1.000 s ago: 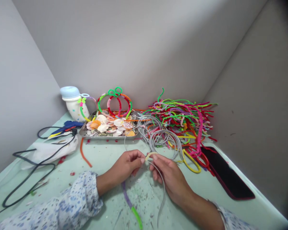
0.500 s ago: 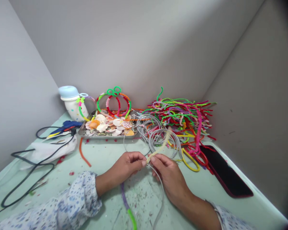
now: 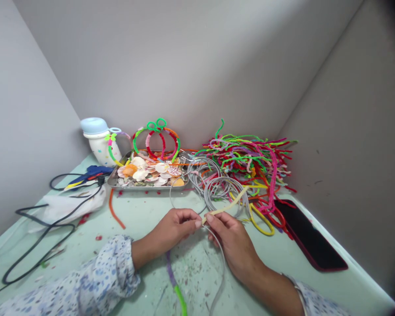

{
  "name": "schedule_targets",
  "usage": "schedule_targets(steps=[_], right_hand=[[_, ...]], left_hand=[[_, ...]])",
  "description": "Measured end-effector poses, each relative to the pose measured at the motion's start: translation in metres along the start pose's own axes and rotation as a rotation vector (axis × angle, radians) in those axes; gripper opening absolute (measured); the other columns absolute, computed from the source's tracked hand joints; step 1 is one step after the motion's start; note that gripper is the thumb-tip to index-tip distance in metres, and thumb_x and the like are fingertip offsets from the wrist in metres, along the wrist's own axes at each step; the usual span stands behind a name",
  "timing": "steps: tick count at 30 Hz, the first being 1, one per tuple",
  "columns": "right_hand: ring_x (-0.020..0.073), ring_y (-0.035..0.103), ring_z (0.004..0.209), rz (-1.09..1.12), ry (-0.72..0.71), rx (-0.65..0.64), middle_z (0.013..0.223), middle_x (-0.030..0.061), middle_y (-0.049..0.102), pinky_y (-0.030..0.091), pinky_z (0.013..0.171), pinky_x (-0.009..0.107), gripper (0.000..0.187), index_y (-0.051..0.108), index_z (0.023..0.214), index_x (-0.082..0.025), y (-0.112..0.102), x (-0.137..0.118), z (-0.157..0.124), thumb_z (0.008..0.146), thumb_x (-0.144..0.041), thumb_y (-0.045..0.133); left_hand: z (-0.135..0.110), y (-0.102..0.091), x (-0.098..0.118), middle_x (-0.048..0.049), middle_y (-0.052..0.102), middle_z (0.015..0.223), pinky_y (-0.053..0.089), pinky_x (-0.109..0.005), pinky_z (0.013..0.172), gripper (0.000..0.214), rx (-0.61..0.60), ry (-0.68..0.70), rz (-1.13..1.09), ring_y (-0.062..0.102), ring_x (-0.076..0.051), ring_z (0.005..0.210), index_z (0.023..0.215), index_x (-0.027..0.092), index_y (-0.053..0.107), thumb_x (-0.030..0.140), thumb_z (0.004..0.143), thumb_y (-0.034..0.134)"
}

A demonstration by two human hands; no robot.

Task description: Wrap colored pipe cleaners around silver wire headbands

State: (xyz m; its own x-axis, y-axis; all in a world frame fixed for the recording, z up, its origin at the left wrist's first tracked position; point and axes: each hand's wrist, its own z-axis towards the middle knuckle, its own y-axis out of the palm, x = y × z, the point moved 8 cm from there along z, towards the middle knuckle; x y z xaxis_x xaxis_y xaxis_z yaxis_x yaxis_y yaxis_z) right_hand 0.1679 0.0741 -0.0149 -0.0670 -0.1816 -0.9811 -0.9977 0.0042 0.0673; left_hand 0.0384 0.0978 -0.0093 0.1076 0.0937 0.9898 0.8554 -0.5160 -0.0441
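My left hand point(image 3: 173, 229) and my right hand point(image 3: 232, 239) meet at the middle of the pale green table point(image 3: 141, 215). Both pinch the end of a thin grey wire hoop point(image 3: 222, 272) that curves down toward me. A pale yellow pipe cleaner point(image 3: 228, 205) is held against the hoop at my fingertips, and its free end sticks out to the upper right. A purple and green pipe cleaner point(image 3: 175, 281) lies under my left wrist.
A metal tray of seashells point(image 3: 148, 175) stands behind, with wrapped hoops point(image 3: 158, 138) and a white jug point(image 3: 100, 140). Coiled grey wire point(image 3: 213, 182) and a heap of coloured pipe cleaners point(image 3: 250, 162) lie at the right. Further right is a dark phone point(image 3: 311, 239); a glue gun point(image 3: 88, 174) and black cables lie at the left.
The pale yellow pipe cleaner's free end has swung out from my fingers and now points up and to the right. My hands have barely shifted.
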Motion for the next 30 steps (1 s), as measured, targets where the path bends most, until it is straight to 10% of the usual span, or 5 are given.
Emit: schedule_targets(steps=[30], right_hand=[[0.0134,0.052,0.061,-0.133,-0.142,-0.024,0.07,-0.0003,0.059,0.042,0.051,0.023,0.018,0.062,0.092,-0.017,0.004,-0.01,0.001,0.079,-0.03,0.062]], left_hand=[[0.002,0.0,0.0,0.0069,0.043,0.052,0.027,-0.018,0.041,0.024,0.068,0.033,-0.025,0.034,-0.006,0.042,0.092,0.014,0.06,0.036,0.085,0.056]])
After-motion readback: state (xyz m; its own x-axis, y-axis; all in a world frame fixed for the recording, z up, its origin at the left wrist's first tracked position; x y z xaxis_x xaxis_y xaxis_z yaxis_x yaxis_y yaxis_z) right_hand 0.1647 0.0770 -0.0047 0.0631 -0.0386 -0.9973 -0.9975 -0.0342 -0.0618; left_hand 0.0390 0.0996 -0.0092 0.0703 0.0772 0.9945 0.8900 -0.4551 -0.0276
